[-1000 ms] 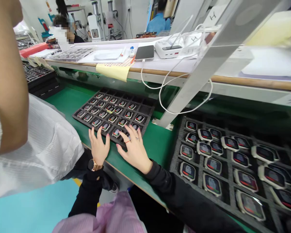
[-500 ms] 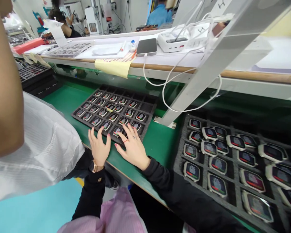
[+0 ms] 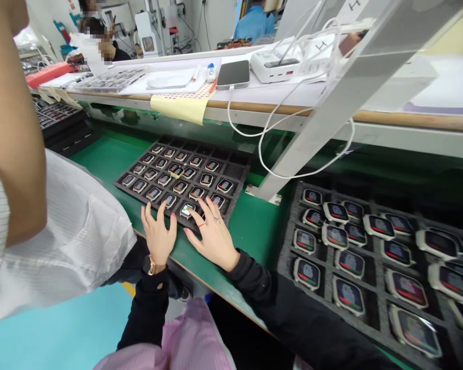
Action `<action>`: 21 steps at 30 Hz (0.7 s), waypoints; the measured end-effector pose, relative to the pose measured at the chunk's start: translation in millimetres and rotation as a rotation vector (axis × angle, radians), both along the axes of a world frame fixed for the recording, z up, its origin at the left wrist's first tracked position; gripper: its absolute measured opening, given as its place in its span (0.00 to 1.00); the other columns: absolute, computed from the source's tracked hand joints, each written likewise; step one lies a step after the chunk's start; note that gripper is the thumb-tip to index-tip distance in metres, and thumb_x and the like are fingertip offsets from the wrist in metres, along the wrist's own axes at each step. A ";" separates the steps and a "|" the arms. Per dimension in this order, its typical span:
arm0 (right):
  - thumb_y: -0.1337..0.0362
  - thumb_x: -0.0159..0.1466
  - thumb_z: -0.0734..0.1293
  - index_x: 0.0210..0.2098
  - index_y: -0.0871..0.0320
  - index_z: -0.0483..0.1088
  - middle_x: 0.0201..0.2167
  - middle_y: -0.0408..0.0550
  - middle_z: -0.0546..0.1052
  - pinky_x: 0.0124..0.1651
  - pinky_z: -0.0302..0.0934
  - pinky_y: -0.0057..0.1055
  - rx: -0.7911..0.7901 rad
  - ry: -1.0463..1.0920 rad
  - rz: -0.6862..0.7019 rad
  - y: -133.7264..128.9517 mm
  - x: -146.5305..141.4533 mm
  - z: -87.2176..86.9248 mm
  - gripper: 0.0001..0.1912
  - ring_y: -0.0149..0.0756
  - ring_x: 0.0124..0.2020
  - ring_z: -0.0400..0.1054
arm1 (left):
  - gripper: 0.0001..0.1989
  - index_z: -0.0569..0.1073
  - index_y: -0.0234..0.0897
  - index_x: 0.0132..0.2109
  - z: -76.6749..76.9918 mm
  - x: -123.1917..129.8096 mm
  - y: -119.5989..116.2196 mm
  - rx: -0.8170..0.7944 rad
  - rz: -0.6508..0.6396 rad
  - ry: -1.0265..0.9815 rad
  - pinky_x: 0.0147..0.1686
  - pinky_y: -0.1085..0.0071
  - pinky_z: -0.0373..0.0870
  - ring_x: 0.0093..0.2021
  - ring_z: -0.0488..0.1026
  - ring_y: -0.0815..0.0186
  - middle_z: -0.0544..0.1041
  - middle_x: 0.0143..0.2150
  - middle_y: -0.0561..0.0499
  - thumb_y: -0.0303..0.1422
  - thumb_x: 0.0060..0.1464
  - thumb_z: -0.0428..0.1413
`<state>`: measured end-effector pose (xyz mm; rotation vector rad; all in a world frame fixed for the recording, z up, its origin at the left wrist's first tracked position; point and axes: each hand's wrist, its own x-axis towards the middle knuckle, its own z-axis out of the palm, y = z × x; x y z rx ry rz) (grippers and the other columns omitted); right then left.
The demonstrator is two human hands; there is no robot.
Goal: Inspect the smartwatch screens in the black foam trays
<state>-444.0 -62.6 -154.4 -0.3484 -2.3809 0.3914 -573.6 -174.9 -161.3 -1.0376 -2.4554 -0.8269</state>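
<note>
A black foam tray (image 3: 235,172) on the green bench holds several smartwatch bodies without straps, most with dark screens showing red and green. At its near edge one smartwatch (image 3: 187,209) has a bright white and green screen. My right hand (image 3: 214,234) reaches over that corner with its fingers spread; the index fingertip is at the bright watch, though I cannot tell if it touches. To the left, my left hand (image 3: 160,234) is open at the tray's front edge, fingers apart and holding nothing. A wristwatch (image 3: 151,264) is on my left wrist.
A second foam tray (image 3: 287,246) with several watches, some stacked, lies at right beyond a slanted metal post (image 3: 312,128). A person's arm and white garment (image 3: 73,221) come close on the left. On the shelf, a phone (image 3: 233,75) trails a white looping cable (image 3: 259,149).
The screen of the watch under my right fingers has turned from dark to bright white and green. Both my hands have barely moved. The person at left has shifted slightly rightward.
</note>
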 end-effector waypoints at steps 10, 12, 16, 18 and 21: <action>0.59 0.73 0.61 0.58 0.68 0.68 0.66 0.68 0.59 0.69 0.51 0.60 0.002 0.054 0.002 0.4 0.3 -2.8 0.21 0.58 0.72 0.44 | 0.27 0.61 0.31 0.67 -5.5 -10.8 -1.1 0.104 0.055 -0.042 0.69 0.44 0.51 0.73 0.48 0.44 0.57 0.68 0.31 0.40 0.66 0.50; 0.59 0.73 0.61 0.58 0.68 0.68 0.66 0.68 0.60 0.69 0.51 0.61 -0.003 0.046 0.000 0.5 0.6 -2.5 0.21 0.58 0.71 0.45 | 0.27 0.62 0.31 0.67 -5.7 -17.9 -0.9 0.095 0.085 -0.032 0.68 0.43 0.50 0.73 0.47 0.43 0.55 0.68 0.30 0.40 0.66 0.50; 0.59 0.73 0.61 0.58 0.68 0.68 0.66 0.68 0.60 0.69 0.52 0.61 -0.007 0.036 0.003 0.3 1.1 -1.7 0.21 0.59 0.71 0.45 | 0.27 0.63 0.30 0.66 -5.0 -34.6 -0.4 0.064 0.113 -0.005 0.68 0.41 0.50 0.73 0.45 0.41 0.52 0.69 0.27 0.41 0.66 0.50; 0.59 0.73 0.61 0.58 0.67 0.68 0.66 0.68 0.59 0.69 0.52 0.61 -0.013 0.036 0.003 0.3 1.0 -1.7 0.20 0.58 0.71 0.45 | 0.27 0.64 0.31 0.66 -4.7 -41.4 0.0 0.061 0.128 -0.006 0.67 0.40 0.50 0.73 0.45 0.40 0.52 0.69 0.28 0.42 0.66 0.50; 0.59 0.73 0.61 0.58 0.67 0.68 0.66 0.67 0.59 0.69 0.51 0.61 -0.018 0.035 0.004 0.3 0.8 -1.9 0.20 0.58 0.71 0.45 | 0.26 0.66 0.34 0.65 -4.3 -46.6 0.5 0.054 0.147 -0.007 0.67 0.39 0.51 0.72 0.46 0.39 0.52 0.69 0.29 0.42 0.65 0.51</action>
